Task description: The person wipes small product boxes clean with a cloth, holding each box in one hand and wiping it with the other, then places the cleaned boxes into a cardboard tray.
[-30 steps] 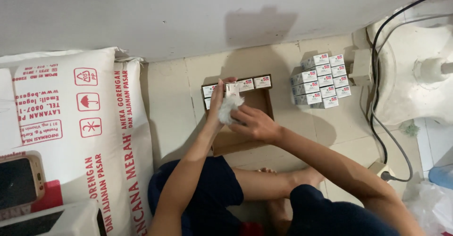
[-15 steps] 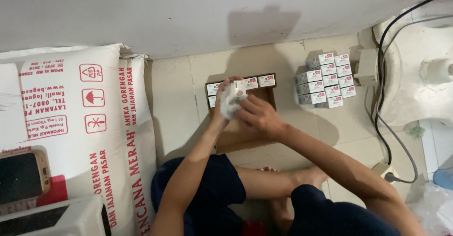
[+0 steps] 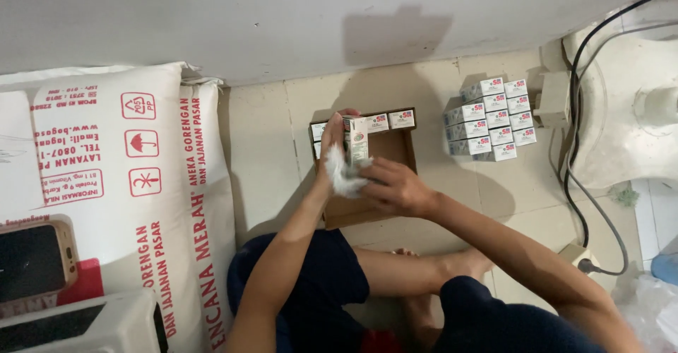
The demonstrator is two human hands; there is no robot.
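My left hand (image 3: 330, 150) holds a small white carton (image 3: 357, 140) upright over a shallow brown cardboard box (image 3: 367, 205) on the tiled floor. My right hand (image 3: 395, 187) presses a crumpled white cloth (image 3: 342, 173) against the carton's lower side. A row of similar small white cartons (image 3: 390, 121) stands along the box's far wall. The part of the box under my hands is hidden.
A stack of several small white cartons (image 3: 491, 118) sits on the floor to the right of the box. A large white sack with red print (image 3: 134, 198) lies left. Black cables (image 3: 575, 162) and a white fixture (image 3: 635, 106) are at the right. The wall runs along the top.
The carton has turned upright in my left hand, and my right hand with the cloth has slid down to its lower part. The view has shifted slightly.
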